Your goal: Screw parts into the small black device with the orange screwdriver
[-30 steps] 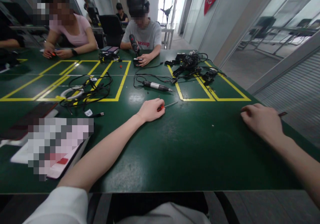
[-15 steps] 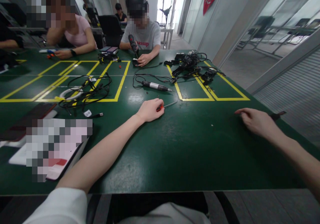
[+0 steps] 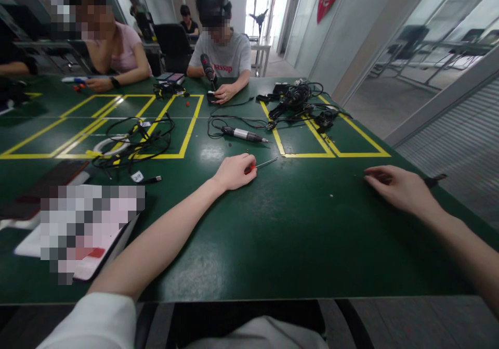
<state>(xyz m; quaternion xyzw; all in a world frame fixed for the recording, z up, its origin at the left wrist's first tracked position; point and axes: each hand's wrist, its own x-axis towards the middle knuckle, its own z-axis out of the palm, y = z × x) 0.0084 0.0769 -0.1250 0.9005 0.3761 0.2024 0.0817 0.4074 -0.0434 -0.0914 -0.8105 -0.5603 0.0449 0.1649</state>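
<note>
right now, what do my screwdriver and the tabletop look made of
Screwdriver: shaft probably smooth metal, thin, straight, grey; handle perhaps plastic, judging by its red and black colouring. Tabletop: smooth, semi-gloss, green with glare patches; maybe laminate or paint.

Red-black screwdriver (image 3: 260, 166) in left hand (image 3: 236, 172), shaft pointing rightward.

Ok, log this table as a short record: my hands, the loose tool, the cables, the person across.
Table: green, with yellow tape
Left hand: holding a screwdriver, tip pointing right
Right hand: fingers curled, near the right edge; grip unclear
Loose tool: silver and black, lying beyond the left hand
Cables: black tangle at right, more at left
Person across: holding a power tool
</note>
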